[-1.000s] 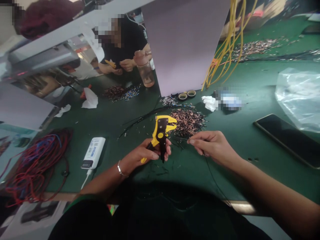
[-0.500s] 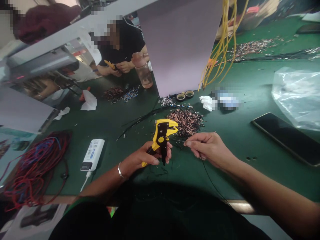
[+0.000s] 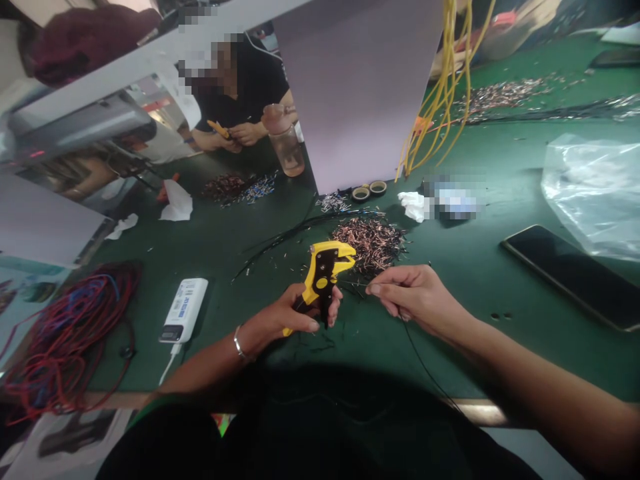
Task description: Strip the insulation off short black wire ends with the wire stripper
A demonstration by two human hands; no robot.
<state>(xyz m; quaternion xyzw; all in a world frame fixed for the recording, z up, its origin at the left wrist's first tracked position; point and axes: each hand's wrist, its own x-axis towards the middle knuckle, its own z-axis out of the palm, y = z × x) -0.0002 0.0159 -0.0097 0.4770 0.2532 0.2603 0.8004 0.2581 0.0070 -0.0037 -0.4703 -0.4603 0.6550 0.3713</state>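
The **left hand** is clenched around the handles of a yellow **wire stripper**, its fingers wrapped round the grip and the stripper's head rising just above the fingertips. The **right hand** is closed in a pinch, thumb and forefinger gripping a thin **black wire**, whose free end runs from the fingertips toward the stripper. The rest of the wire trails down below the fingers, across the green **mat**.

Just beyond the right fingertips lies a pile of **copper offcuts** (bright, tangled and scattered at the edges). Left of the left fingers sit a white **power bank** and, further off, a coil of **red and blue wire**. Well right of the right fingers lie a **phone** and a **plastic bag**. Across the bench, a **co-worker** holds a small orange-handled **tool**.
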